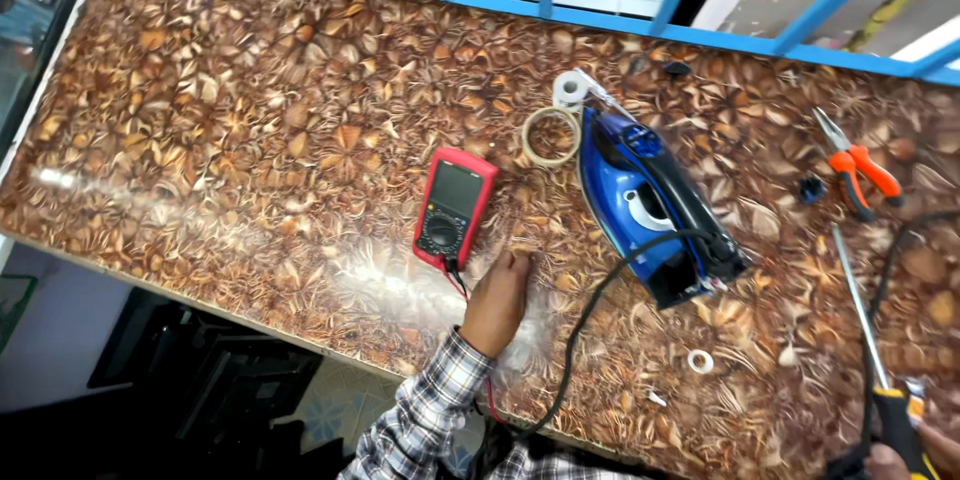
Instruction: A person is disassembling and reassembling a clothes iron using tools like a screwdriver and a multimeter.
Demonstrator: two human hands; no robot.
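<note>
Head view, looking down on a patterned brown table (250, 120).

Left hand (497, 300) low centre, resting on the table just right of a red meter (455, 208); fingers curled, pointing up-frame, holding nothing visible, though fingertips too small to make out against the busy pattern. Plaid sleeve (430, 410) below, cut off by the bottom edge. Red lead (460, 285) running from the meter's base under the wrist, then hidden.

Right hand (885, 460) barely in frame at the lower right corner, mostly cut off; clamped on the yellow-black handle of a screwdriver (868, 330), shaft slanting up-left over the table.

Blue iron (645, 205) right of centre, lying slantwise, its black cord (590, 310) looping down to the bottom edge. Tape ring (551, 136) touching the iron's upper tip; white roll (570, 88) just above it. Orange pliers (855, 168) at right, well apart from the iron. Small white ring (701, 361) below the iron. Another black cable (900, 250) at far right, ends out of frame.

Blue railing (560, 10) along the top; beyond it, blurred and unclear.
</note>
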